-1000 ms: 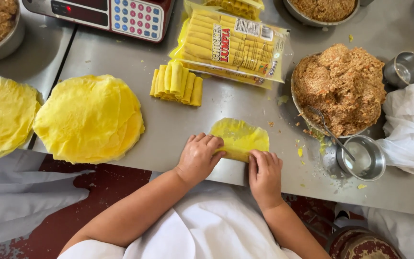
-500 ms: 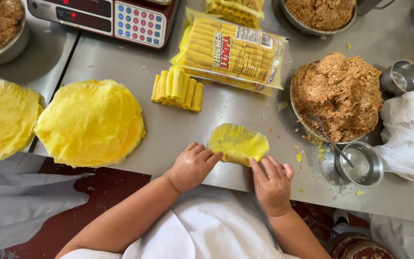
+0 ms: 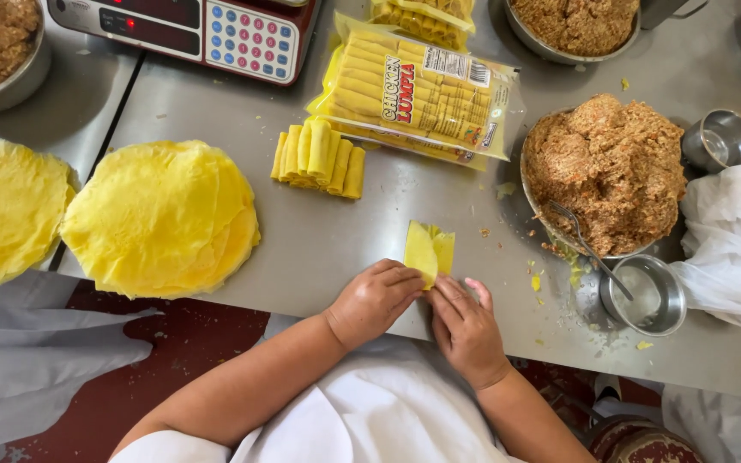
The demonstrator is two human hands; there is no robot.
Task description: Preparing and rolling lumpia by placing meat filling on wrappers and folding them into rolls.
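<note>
A yellow wrapper (image 3: 428,249), folded narrow at its sides, lies on the steel table (image 3: 345,249) near its front edge. My left hand (image 3: 376,299) and my right hand (image 3: 463,325) press their fingertips on the wrapper's near end, fingers curled over it. Whatever is inside the fold is hidden. To the right stands a metal bowl heaped with brown minced filling (image 3: 613,168), a fork (image 3: 589,250) leaning out of it. Several finished yellow rolls (image 3: 319,156) lie side by side farther back.
Two stacks of round yellow wrappers (image 3: 163,217) (image 3: 6,206) sit at the left. A bag of packed rolls (image 3: 418,90) and a scale with keypad (image 3: 190,27) are at the back. A small metal cup (image 3: 645,296), another cup (image 3: 720,138) and white plastic (image 3: 735,244) are at the right.
The wrapper went from a wide open round to a narrow folded strip. Both hands moved closer together at its near end.
</note>
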